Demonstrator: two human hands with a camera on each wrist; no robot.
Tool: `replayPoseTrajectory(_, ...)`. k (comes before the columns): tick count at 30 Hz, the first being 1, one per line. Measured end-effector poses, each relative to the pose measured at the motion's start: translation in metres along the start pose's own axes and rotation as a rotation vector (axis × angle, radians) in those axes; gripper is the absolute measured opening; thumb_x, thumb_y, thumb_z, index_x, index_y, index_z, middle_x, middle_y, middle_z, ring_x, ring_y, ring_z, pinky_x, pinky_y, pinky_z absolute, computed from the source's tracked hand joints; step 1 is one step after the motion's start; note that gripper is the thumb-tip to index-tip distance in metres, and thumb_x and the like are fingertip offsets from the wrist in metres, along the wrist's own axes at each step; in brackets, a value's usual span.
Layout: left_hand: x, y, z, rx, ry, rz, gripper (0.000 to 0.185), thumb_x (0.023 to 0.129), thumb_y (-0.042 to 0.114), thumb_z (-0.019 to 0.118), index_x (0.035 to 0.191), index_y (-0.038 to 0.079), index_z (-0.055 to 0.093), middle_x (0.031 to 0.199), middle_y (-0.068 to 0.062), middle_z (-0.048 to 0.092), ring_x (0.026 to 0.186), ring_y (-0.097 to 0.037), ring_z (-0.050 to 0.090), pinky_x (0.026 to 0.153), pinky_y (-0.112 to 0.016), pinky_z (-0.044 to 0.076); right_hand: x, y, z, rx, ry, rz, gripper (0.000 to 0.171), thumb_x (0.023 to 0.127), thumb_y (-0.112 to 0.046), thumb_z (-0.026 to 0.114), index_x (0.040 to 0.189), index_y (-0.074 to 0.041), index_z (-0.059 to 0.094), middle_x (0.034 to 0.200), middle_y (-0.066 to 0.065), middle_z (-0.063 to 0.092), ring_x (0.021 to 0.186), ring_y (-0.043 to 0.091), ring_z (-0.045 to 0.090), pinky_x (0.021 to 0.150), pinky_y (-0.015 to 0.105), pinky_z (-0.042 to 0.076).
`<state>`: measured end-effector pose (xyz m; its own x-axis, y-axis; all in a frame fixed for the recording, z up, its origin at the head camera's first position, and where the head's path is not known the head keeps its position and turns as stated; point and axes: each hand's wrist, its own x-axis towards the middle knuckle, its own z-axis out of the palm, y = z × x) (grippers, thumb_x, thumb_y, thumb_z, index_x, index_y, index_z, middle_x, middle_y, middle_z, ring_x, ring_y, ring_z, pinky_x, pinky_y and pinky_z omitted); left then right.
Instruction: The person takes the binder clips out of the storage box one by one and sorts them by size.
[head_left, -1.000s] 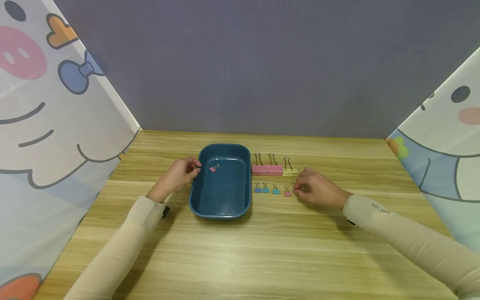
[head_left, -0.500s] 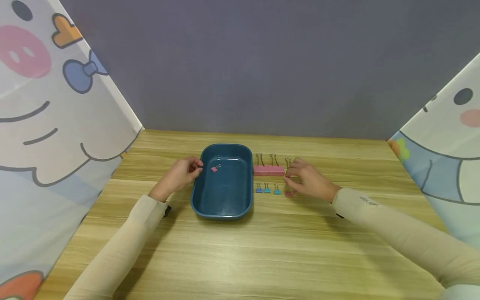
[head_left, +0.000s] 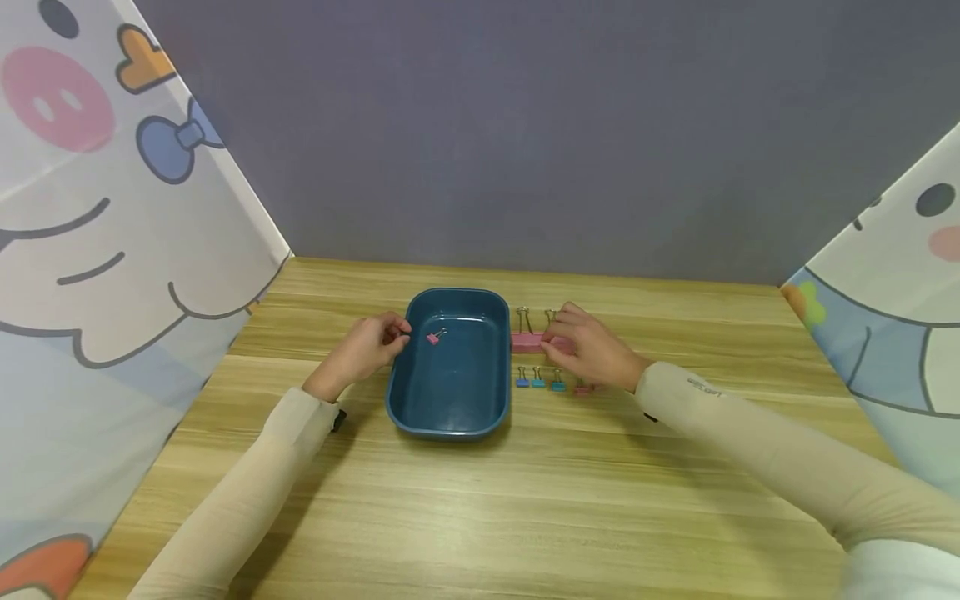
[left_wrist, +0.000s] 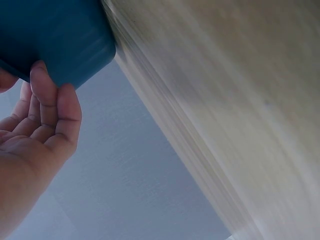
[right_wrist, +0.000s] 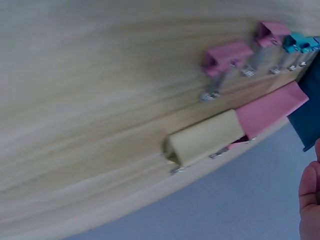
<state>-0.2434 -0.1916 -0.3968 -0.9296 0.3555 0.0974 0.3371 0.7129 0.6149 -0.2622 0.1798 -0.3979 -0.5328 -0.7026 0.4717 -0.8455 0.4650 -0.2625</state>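
Observation:
My left hand [head_left: 367, 343] is at the left rim of a dark blue tray [head_left: 397, 408]. In the left wrist view, its curled fingers [left_wrist: 45, 95] lie against the tray's outer wall, with the thumb at the rim. One small pink binder clip [head_left: 433, 338] lies inside the tray. To the right, my right hand [head_left: 592, 350] hovers over the rows of clips, fingers loosely bent, with nothing visible in them. It partly covers the large pink binder clips [head_left: 527, 342]. The large yellow binder clip [right_wrist: 205, 137] and two small pink binder clips [right_wrist: 227, 55] show in the right wrist view.
In the front row are a small blue binder clip [head_left: 522, 382] and two small teal ones, the nearer teal binder clip [head_left: 558, 386] close to my right hand. The wooden table [head_left: 480, 517] ends at a grey back wall [head_left: 480, 150]. Printed cloth panels flank both sides.
My right hand has left the small pink clip at the row's right end and moved left over the large clips. My left hand stays at the tray rim. The head view has shifted slightly.

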Motion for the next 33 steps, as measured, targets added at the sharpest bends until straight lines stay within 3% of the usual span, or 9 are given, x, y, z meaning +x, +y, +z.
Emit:
replayPoseTrajectory(13, -0.001, 0.000, -0.002, -0.012, 0.010, -0.003, 0.018, 0.093, 0.008, 0.058, 0.106, -0.003, 0.061, 0.080, -0.005, 0.060, 0.067, -0.017, 0.053, 0.059, -0.030, 0.046, 0.047, -0.012, 0.011, 0.025, 0.062, -0.091, 0.007, 0.088, -0.013, 0.064, 0.084, -0.008, 0.067, 0.085, -0.002, 0.059, 0.084, 0.017, 0.045, 0.076, 0.031, 0.039)
replayPoseTrajectory(25, -0.001, -0.001, -0.002, -0.006, 0.018, 0.012, 0.018, 0.093, 0.008, 0.058, 0.106, -0.004, 0.061, 0.081, -0.004, 0.060, 0.068, -0.016, 0.054, 0.060, -0.030, 0.046, 0.079, -0.027, 0.019, 0.009, -0.039, -0.091, 0.012, 0.090, -0.019, 0.063, 0.097, -0.009, 0.067, 0.097, 0.000, 0.061, 0.090, 0.017, 0.046, 0.079, 0.033, 0.041)
replayPoseTrajectory(33, 0.000, 0.001, -0.001, -0.002, 0.012, 0.015, 0.015, 0.093, 0.008, 0.058, 0.105, -0.002, 0.061, 0.079, -0.004, 0.059, 0.066, -0.015, 0.052, 0.059, -0.030, 0.045, 0.086, -0.029, 0.025, -0.015, -0.081, -0.080, 0.014, 0.089, -0.018, 0.066, 0.101, -0.009, 0.066, 0.100, 0.001, 0.060, 0.091, 0.017, 0.046, 0.080, 0.032, 0.041)
